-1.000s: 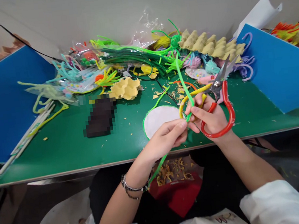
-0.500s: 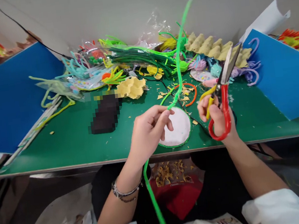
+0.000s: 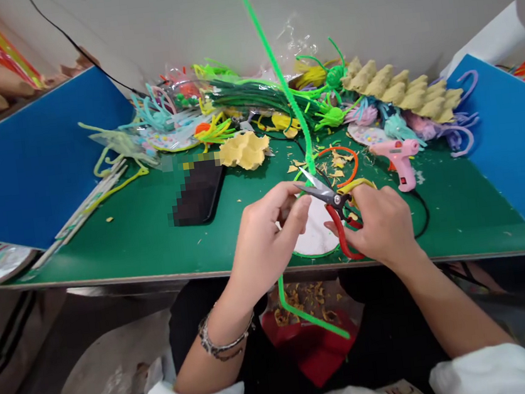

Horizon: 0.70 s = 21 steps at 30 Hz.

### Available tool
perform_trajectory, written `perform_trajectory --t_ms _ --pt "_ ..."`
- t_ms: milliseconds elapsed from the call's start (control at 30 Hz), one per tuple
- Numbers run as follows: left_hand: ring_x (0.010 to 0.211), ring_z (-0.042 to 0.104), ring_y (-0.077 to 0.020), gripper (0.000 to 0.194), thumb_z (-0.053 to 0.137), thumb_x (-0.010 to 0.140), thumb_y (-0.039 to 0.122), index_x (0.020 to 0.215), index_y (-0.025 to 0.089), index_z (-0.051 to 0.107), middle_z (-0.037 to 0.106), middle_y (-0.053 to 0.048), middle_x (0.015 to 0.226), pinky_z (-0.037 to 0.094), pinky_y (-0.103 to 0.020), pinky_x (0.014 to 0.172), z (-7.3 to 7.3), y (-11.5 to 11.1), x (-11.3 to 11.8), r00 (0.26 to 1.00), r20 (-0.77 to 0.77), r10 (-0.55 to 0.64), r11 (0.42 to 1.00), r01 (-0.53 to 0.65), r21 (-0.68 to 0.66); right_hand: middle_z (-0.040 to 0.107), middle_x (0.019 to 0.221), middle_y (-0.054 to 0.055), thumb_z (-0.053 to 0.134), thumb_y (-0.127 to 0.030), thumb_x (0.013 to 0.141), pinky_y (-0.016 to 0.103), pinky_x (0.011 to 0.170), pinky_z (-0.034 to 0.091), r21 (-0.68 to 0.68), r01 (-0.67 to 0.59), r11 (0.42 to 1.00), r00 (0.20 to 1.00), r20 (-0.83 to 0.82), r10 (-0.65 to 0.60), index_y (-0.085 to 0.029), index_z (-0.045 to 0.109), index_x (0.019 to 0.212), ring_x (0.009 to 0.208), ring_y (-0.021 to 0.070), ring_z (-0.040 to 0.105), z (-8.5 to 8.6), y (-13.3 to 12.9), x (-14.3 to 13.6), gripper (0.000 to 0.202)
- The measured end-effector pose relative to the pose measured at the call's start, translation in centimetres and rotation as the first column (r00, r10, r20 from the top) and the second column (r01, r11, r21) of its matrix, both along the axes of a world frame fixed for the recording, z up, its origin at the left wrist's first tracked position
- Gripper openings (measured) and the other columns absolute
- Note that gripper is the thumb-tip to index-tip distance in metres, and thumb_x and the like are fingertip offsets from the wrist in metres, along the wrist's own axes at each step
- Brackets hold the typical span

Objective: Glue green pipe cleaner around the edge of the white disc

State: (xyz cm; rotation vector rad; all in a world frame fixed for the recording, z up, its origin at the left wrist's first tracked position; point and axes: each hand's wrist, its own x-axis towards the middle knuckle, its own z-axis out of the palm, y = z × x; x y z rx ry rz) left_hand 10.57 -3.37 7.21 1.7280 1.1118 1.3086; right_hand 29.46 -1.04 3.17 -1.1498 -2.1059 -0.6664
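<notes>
My left hand pinches a long bright green pipe cleaner above the table's front edge. One length of it rises past the top of the view, while the other hangs below my hand over my lap. My right hand is wrapped round the handles of scissors, one handle red and one yellow. Their parted blades reach leftward to the pipe cleaner, right beside my left fingertips. Beneath both hands lies a white disc with a green rim, partly covered by them.
A pink glue gun stands right of the scissors, and a dark phone lies to the left. Egg carton pieces, an orange loop and bundled pipe cleaners crowd the back. Blue panels flank the green table.
My right hand has brought the scissors left and down, from pointing upward to lying across the pipe cleaner by my left hand. The pipe cleaner's upper length now leans left.
</notes>
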Motion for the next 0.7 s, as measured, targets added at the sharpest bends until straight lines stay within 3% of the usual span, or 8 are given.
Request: perform_trajectory --t_ms 100,267,467,700 --pt "0.04 0.041 -0.0034 0.011 0.046 0.092 0.018 0.088 0.017 0.056 0.054 0.009 0.056 0.033 -0.015 0.042 0.32 -0.15 -0.24 0.998 -0.061 -0.036 0.999 0.035 -0.003 0.05 0.056 -0.001 0.042 -0.052 0.093 0.03 0.059 0.028 -0.001 -0.006 1.0 1.0 -0.003 0.006 -0.023 0.045 0.069 0.054 0.0147 0.039 -0.08 0.07 0.16 0.038" --pt "0.037 0.043 0.0008 0.03 0.041 0.094 0.011 0.067 0.016 0.052 0.057 0.009 0.054 0.035 -0.01 0.043 0.72 -0.27 -0.3 0.99 -0.117 -0.077 0.995 0.083 0.047 0.05 0.054 -0.001 0.043 -0.049 0.094 0.029 0.059 0.029 0.036 -0.031 0.999 0.999 0.014 0.03 -0.022 0.048 0.067 0.052 0.014 0.038 -0.05 0.08 0.26 0.038" --pt "0.038 0.04 0.0001 0.035 0.043 0.094 0.007 0.061 0.016 0.052 0.048 0.01 0.046 0.035 -0.01 0.047 0.49 -0.13 -0.12 0.979 -0.205 -0.005 0.982 0.043 0.185 0.051 0.053 -0.001 0.042 -0.047 0.095 0.028 0.057 0.03 0.06 -0.066 0.996 0.998 0.018 0.065 -0.021 0.048 0.064 0.051 0.0135 0.036 0.31 0.01 0.4 0.041" --pt "0.045 0.045 -0.0028 0.031 0.044 0.093 0.007 0.064 0.016 0.052 0.055 0.007 0.054 0.032 -0.014 0.046 0.16 -0.21 -0.29 0.947 -0.304 0.107 0.964 -0.025 0.263 0.05 0.05 -0.001 0.046 -0.048 0.094 0.027 0.055 0.028 0.07 -0.073 0.995 0.997 0.024 0.072 -0.02 0.049 0.06 0.05 0.0119 0.034 0.52 -0.07 0.63 0.044"
